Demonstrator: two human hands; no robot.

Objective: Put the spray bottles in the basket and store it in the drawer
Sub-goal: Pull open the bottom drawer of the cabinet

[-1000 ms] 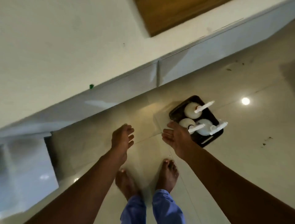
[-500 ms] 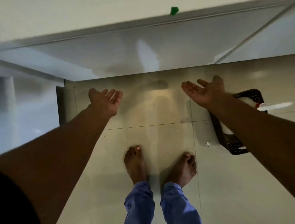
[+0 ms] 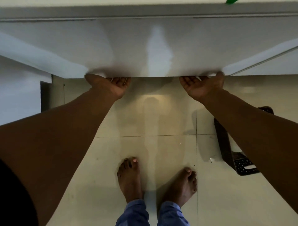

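Observation:
A wide white drawer front (image 3: pixel 145 48) fills the upper part of the view, low against the floor. My left hand (image 3: pixel 111 85) is palm up with its fingers hooked under the drawer's bottom edge. My right hand (image 3: pixel 201 85) grips the same edge further right, fingers curled beneath it. The dark perforated basket (image 3: pixel 241 164) stands on the floor at the right, mostly hidden behind my right forearm. Only a sliver of one white spray bottle (image 3: pixel 234 147) shows inside it.
Glossy beige floor tiles (image 3: pixel 145 153) lie below the drawer. My two bare feet (image 3: pixel 130 179) in blue trouser legs stand in the middle, close to the drawer. More white cabinet fronts (image 3: pixel 19 93) sit at the left, with a dark gap beside them. A green tab (image 3: pixel 230 1) shows at the top right.
Both hands moved forward from open palms in the air to the drawer's bottom edge and curled under it. The view dropped lower, and my right arm now covers most of the basket.

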